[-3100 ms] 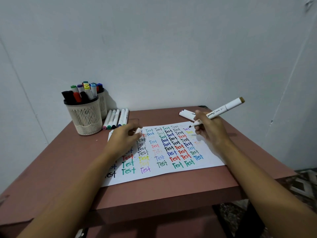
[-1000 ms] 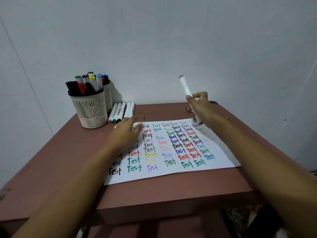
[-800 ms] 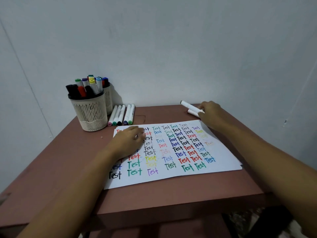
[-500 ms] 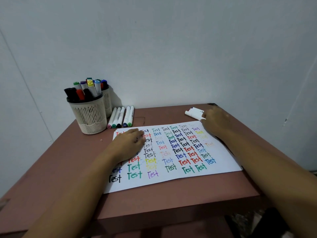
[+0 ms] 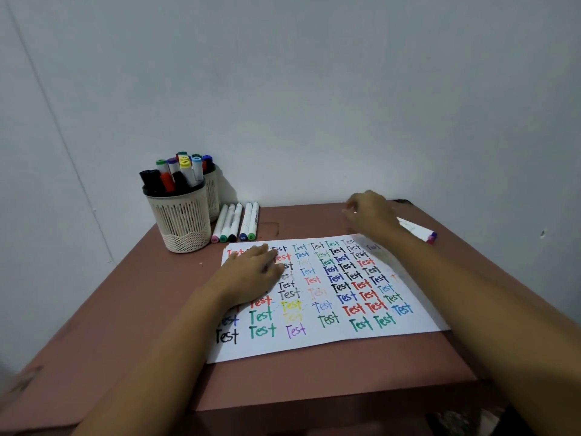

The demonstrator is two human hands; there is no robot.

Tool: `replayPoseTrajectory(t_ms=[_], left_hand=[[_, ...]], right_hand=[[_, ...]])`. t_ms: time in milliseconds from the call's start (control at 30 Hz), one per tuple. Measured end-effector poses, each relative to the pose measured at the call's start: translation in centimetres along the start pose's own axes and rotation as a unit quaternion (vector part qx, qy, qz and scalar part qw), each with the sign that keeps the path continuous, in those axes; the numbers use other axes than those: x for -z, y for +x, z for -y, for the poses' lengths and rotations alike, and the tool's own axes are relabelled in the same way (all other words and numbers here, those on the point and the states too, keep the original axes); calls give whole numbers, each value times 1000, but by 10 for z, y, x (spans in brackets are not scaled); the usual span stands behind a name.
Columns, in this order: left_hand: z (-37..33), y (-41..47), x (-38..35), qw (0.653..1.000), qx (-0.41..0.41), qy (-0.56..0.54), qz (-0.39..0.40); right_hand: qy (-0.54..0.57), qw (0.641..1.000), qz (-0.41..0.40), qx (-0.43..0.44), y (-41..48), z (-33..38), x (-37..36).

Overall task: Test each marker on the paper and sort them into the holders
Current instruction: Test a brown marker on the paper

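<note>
A white paper sheet [image 5: 327, 341] covered with coloured "Test" words lies on the brown table [image 5: 125, 309]. My left hand [image 5: 251, 275] presses flat on its upper left part. My right hand [image 5: 371, 215] hovers over the table's far right corner with curled fingers. It appears to grip a white marker [image 5: 418, 231], whose purple-capped end sticks out to the right of the wrist. Two cream mesh holders stand at the far left: the front holder [image 5: 179, 221] and the rear holder [image 5: 213, 196], both filled with capped markers. Several white markers [image 5: 235, 223] lie beside them.
A grey wall rises right behind the table. Bare table top lies left of the paper and in front of it, up to the near edge [image 5: 314, 407]. Floor shows past the table's right side.
My right hand wrote with a brown-capped marker, carried it to the far right corner, and now lifts a purple-capped one. My left hand stayed on the paper. The view shifted slightly.
</note>
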State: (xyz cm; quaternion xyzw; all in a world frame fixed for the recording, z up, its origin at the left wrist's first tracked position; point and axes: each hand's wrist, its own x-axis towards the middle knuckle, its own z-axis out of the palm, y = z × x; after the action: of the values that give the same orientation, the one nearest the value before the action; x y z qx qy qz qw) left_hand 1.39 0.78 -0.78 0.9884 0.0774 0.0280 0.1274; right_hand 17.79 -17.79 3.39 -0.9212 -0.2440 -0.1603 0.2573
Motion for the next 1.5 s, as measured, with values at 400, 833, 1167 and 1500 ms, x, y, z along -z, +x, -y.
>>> replayPoseTrajectory(t_ms=[400, 833, 1167, 1500], left_hand=[[-3, -2, 1, 1000, -12, 18, -21], [6, 1, -3, 1000, 0, 18, -13], [6, 3, 8, 996, -3, -68, -59], [4, -3, 8, 958, -94, -91, -254]], right_hand=[[245, 935, 251, 44, 12, 116, -69], [67, 976, 200, 59, 28, 118, -78], [278, 951, 50, -126, 8, 73, -30], [493, 854, 36, -161, -72, 22, 20]])
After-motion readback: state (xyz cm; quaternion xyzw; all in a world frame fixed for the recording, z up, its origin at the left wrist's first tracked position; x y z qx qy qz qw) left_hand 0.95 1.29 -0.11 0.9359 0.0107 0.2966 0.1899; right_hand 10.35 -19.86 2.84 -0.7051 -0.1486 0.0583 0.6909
